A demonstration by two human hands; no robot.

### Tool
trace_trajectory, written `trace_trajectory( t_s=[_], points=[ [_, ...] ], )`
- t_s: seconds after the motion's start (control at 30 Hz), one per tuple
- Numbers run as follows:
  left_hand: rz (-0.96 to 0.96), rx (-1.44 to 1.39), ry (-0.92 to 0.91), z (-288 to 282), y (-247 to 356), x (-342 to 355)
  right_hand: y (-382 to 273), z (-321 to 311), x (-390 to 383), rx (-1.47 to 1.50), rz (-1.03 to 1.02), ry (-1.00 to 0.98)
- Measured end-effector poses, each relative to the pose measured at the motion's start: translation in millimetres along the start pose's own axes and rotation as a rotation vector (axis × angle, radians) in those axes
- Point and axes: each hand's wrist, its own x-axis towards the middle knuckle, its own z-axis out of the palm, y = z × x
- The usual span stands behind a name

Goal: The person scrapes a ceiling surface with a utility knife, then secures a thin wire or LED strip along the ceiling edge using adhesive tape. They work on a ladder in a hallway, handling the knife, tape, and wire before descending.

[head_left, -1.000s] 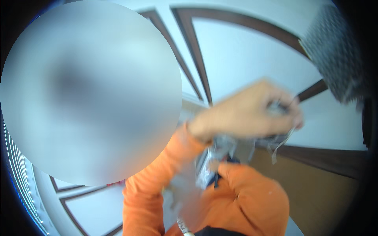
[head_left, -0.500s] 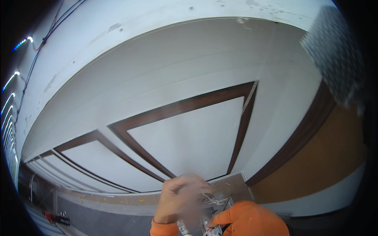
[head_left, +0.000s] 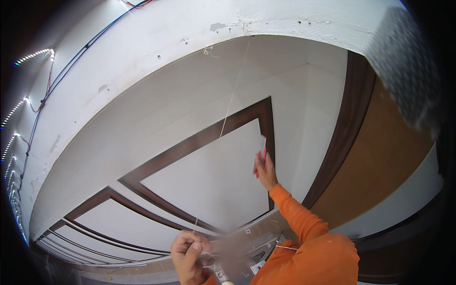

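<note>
My left hand [head_left: 187,254] is closed at the lower middle, thumb and fingers pinching a thin pale string [head_left: 235,89]. The string runs up at a slant to the edge of the white overhead surface; its stretch across the white panel is hard to see. My right hand [head_left: 267,173], arm raised and reaching forward, grips a red-handled tool [head_left: 261,154] with a pale flat blade pointing up. Its exact kind cannot be made out. The blade shows in front of the panel, apart from the string. A mottled white, rope-like thing [head_left: 220,272] is below my left hand.
Dark wood frames [head_left: 199,146] border white wall panels. A pale overhead edge [head_left: 156,40] carries blue cables [head_left: 90,42] and light strips at the left. A brown panel [head_left: 361,156] stands at the right. A blurred grey textured shape [head_left: 403,66] covers the upper right; a smudge blurs the lower middle.
My right hand has come up from low beside my body and now shows the red-handled tool. My left hand has moved slightly left and down. The view has shifted, bringing the string into sight.
</note>
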Motion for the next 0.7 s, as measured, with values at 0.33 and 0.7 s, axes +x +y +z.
trace_trajectory(
  t_s=[0.33, 0.7],
  points=[
    [0.302, -0.209, -0.011, -1, 11, -14, -193, 41, 173, 0.139, -0.695, 0.238],
    [0.202, -0.089, -0.065, 35, 88, -34, -220, 69, 215, -0.01, -0.942, 0.472]
  ],
)
